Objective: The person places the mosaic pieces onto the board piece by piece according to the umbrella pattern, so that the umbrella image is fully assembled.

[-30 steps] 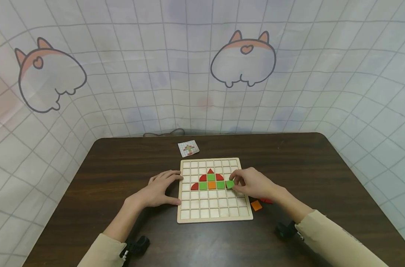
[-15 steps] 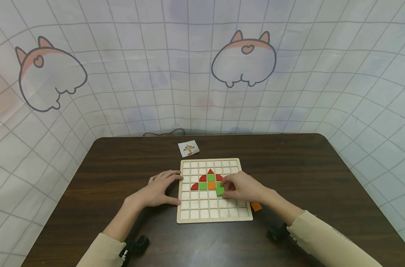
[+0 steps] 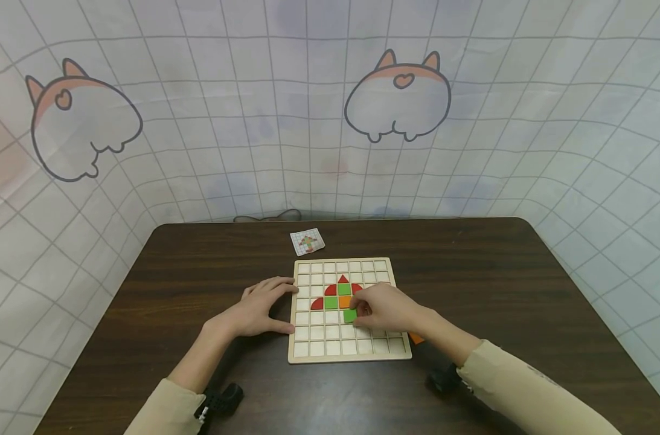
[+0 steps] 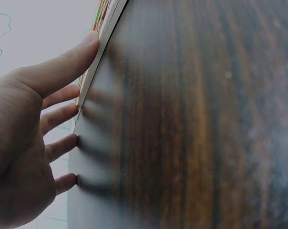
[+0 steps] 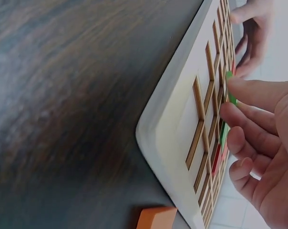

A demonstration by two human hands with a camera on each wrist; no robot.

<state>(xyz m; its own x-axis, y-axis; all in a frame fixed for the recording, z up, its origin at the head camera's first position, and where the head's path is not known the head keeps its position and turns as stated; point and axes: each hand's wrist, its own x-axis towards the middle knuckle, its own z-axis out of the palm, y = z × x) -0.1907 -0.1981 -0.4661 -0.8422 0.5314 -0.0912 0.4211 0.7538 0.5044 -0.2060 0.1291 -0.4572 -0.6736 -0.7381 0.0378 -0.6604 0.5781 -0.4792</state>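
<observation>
A pale wooden grid board (image 3: 351, 359) lies on the table, with red, green and orange tiles set in its cells. My right hand (image 3: 386, 308) pinches a green square tile (image 3: 349, 316) between thumb and fingers, over the cell just below the orange square tile (image 3: 345, 301). In the right wrist view that green tile (image 5: 232, 98) shows at the fingertips, tilted. Some tiles on the board's right side are covered by this hand in the head view. My left hand (image 3: 257, 309) touches the board's left edge with spread thumb and fingers.
A loose orange tile (image 3: 416, 338) lies on the dark table (image 3: 471, 260) just off the board's right side. Behind the board is a small pattern card (image 3: 307, 242). A patterned cloth (image 3: 319, 121) hangs at the back, with a dark cable (image 3: 268, 216) along the table's edge.
My right hand has moved left across the board with the green tile, from the right end of the coloured row to below the orange tile. The left hand stays in place.
</observation>
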